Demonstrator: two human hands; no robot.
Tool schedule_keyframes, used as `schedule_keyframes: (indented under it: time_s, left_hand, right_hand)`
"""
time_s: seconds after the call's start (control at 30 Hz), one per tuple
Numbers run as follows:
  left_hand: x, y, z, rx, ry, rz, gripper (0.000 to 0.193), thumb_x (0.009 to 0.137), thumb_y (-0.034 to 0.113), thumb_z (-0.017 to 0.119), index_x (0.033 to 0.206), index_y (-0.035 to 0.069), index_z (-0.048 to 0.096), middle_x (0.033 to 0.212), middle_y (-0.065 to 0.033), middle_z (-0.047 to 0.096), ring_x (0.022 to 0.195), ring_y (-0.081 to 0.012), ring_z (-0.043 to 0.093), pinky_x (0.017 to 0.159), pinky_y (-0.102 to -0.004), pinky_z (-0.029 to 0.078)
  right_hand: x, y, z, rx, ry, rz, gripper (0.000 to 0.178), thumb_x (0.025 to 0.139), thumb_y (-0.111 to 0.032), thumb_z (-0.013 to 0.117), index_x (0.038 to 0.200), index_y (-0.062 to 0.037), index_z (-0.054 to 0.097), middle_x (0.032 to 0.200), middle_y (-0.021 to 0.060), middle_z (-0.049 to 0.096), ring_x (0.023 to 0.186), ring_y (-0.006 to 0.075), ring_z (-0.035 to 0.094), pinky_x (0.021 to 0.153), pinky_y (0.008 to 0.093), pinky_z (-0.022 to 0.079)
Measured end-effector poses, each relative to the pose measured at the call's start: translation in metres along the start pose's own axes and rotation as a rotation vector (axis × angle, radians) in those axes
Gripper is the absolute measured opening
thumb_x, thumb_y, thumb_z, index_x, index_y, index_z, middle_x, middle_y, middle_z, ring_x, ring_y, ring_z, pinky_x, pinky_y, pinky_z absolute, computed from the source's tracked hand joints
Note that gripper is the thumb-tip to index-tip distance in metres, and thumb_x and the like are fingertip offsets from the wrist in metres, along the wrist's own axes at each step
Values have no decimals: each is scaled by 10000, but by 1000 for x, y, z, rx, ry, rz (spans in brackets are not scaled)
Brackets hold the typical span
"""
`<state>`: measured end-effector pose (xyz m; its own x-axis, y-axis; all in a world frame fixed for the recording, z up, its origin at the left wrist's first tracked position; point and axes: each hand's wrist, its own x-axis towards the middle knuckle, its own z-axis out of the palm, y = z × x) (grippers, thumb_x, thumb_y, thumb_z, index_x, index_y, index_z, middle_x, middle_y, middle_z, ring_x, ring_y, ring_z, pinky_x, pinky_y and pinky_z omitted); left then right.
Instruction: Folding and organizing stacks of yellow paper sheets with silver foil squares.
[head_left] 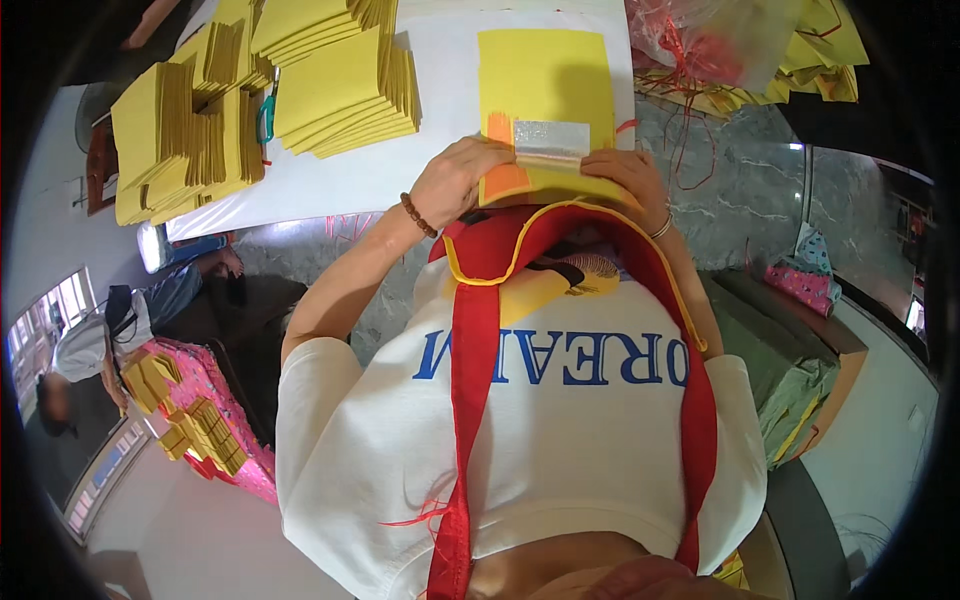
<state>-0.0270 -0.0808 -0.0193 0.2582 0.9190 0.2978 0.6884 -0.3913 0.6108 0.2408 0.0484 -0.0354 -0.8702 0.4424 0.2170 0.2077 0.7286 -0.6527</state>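
A yellow paper sheet or thin stack [545,75] lies at the table's near edge, its near end curling up toward me. On it are a shiny silver foil strip [552,137] and an orange patch [507,180]. My left hand [460,180] grips the paper's left side, fingertips pressing by the orange patch. At the right side, my right hand [635,182] has its fingers closed over the curled part, beside the foil. Whether the paper is one sheet or several cannot be made out. Parts of both thumbs are hidden.
Stacks of yellow paper [335,95] stand on the white table [440,50] to the left, with green-handled scissors [267,118] between them. Clear plastic with red ties [690,45] lies at the far right. Another person [85,345] is at the left by a pink-covered table [215,385].
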Motion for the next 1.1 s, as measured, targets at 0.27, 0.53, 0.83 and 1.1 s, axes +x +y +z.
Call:
schedule_keyframes:
  time_s: [0.27, 0.53, 0.83, 1.1]
  left_hand:
    - [28, -6, 8, -341, 78, -782, 313, 876, 278, 526, 749, -3, 578, 576, -127, 573, 535, -259, 563, 522, -368, 428]
    - [27, -34, 27, -592, 206, -861, 221, 822, 204, 602, 871, -11, 609, 576, -58, 581, 483, -110, 495, 471, -285, 393]
    - [33, -32, 23, -772, 314, -883, 381, 806, 117, 627, 1120, -18, 460, 623, -23, 567, 476, -75, 453, 442, -241, 364]
    - [52, -3, 6, 231, 401, -196, 401, 759, 183, 650, 1110, 30, 532, 1084, -149, 538, 1046, -320, 481, 856, -409, 388]
  right_hand:
    - [28, 3, 32, 555, 501, 460, 434, 807, -287, 638, 1178, -77, 557, 934, 84, 665, 804, 216, 643, 646, 304, 475]
    - [34, 7, 24, 289, 321, 544, 496, 767, -271, 682, 1225, -133, 547, 985, 135, 663, 884, 204, 648, 755, 288, 488]
    - [41, 7, 24, 338, 282, 667, 492, 792, -156, 668, 1244, -25, 521, 1127, 143, 608, 960, 141, 588, 814, 256, 462]
    - [40, 8, 28, 307, 354, 635, 487, 748, -238, 697, 1195, -89, 572, 996, 181, 651, 892, 221, 648, 776, 304, 486]
